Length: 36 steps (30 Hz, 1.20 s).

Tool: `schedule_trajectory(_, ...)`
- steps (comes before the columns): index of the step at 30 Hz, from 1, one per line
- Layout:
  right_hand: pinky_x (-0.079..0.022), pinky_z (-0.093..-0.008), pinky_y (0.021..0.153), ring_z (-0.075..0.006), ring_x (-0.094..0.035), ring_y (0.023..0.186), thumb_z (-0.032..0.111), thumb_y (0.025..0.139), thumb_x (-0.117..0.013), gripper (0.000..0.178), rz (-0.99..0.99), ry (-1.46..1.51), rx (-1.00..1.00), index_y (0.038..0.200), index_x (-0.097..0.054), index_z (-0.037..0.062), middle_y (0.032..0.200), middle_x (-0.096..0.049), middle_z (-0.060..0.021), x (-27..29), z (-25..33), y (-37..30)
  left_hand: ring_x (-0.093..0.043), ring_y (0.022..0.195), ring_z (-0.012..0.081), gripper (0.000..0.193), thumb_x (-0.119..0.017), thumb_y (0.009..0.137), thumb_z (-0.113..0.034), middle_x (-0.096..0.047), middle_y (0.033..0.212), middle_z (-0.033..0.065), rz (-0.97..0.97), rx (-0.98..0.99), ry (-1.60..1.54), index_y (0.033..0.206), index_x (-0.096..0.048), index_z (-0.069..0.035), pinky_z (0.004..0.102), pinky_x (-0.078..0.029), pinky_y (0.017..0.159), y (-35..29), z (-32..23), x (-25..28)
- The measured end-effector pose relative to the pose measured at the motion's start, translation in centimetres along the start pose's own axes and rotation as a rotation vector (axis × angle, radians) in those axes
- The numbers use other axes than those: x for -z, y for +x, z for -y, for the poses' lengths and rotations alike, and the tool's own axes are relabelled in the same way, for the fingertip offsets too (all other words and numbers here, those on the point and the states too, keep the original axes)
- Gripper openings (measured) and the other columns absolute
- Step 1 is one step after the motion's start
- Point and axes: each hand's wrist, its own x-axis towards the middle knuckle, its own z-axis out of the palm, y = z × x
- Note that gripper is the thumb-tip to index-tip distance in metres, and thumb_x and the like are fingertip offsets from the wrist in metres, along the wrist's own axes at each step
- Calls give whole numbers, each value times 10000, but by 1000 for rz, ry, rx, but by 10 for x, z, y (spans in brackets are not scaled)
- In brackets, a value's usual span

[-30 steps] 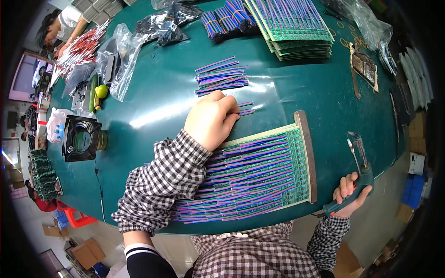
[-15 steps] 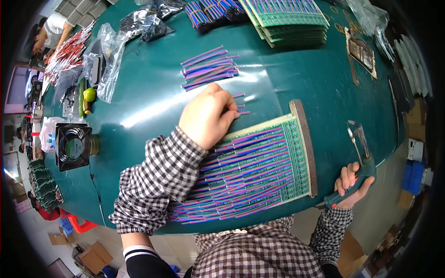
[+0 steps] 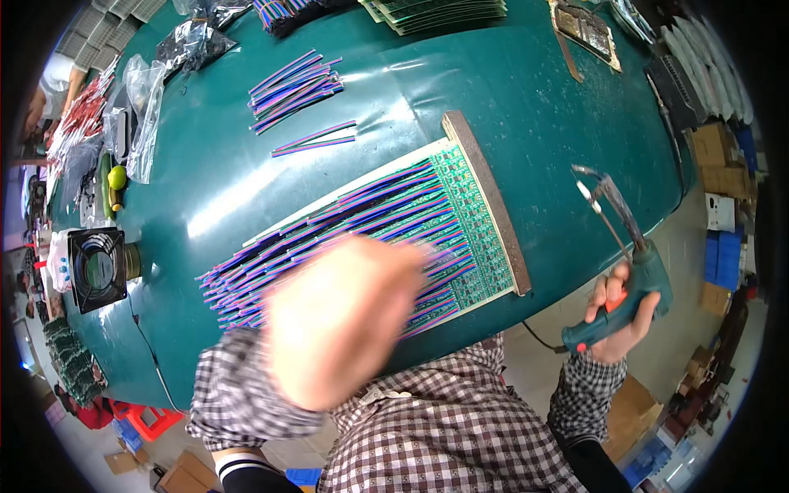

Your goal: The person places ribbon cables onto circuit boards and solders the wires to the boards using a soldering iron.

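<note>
Left hand (image 3: pixel 341 320) moved over green wired circuit boards (image 3: pixel 478 238), grip too blurry to tell, right hand (image 3: pixel 618 347) hugging a dark-green soldering gun (image 3: pixel 652 279); likely wiring, needing care next.

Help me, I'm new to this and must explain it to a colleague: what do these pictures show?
There is no robot here, just a person's two bare hands. A wide camera on the person's head looks down, so straight edges bend. On the green table lies a circuit-board panel with rows of coloured wires across it. Beyond it lie loose wires, and a fan stands to the left. The right hand grips a green pistol-shaped tool, perhaps a soldering gun. The left hand is blurred in front of the panel; whether it holds anything, I cannot tell.
</note>
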Motion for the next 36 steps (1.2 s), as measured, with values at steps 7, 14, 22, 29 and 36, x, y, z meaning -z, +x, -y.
schedule_trajectory(7, -678, -431, 730, -368, -666, 1077, 531, 965, -651, 819, 54, -83, -75, 1386, -431, -136, 1063, -637, -187, 12, 21, -60, -659, 886, 220, 399, -658, 745, -95, -644, 1033, 110, 124, -274, 291, 1121, -714, 28, 304, -558, 724, -26, 1, -79)
schedule_trajectory(14, -669, -438, 787, -359, -653, 1097, 491, 911, -746, 839, -27, -229, -179, 1411, -447, -113, 1108, -639, -186, 7, 29, -91, -655, 865, 206, 429, -656, 711, -107, -659, 1018, 91, 1, -324, 359, 1113, -726, 27, 304, -566, 727, -27, 3, -87)
schedule_trajectory(22, -615, -412, 755, -272, -705, 860, 517, 754, -896, 868, -127, -589, -215, 1244, -550, -110, 861, -694, -138, -21, 26, -92, -650, 849, 197, 408, -666, 704, -109, -650, 990, 78, -32, -320, 360, 1085, -737, 17, 300, -563, 720, -30, 4, -91)
schedule_trajectory(29, -608, -397, 702, -236, -714, 732, 506, 749, -907, 816, -162, -666, -132, 1174, -572, -104, 803, -706, -138, -40, 15, -95, -642, 833, 188, 384, -678, 711, -98, -638, 971, 71, -34, -327, 361, 1073, -737, 14, 288, -548, 695, -29, 6, -93)
schedule_trajectory(36, -532, -327, 641, -204, -692, 688, 535, 756, -876, 496, 53, -968, -150, 810, -735, 63, 785, -735, -33, -52, 26, -70, -640, 867, 195, 339, -675, 731, -114, -631, 987, 89, -51, -365, 369, 1040, -698, 23, 277, -536, 694, -29, 10, -94)
